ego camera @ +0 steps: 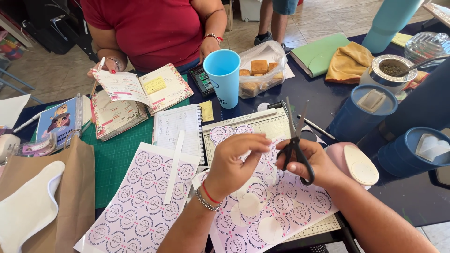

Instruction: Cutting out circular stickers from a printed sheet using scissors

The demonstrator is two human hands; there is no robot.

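A person's right hand (307,161) grips black scissors (295,140), blades open and pointing up, while the left hand (239,157) pinches a small round paper sticker just beside them. Both hover over a pink sheet of round labels (281,206) on a paper cutter (262,122) on the desk (328,100). With fingertips so near the blades, a nick or crooked cut seems possible.

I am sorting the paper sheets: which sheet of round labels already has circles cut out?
The sheet under the hands, on the paper cutter. It shows white round holes; the left sheet is whole.
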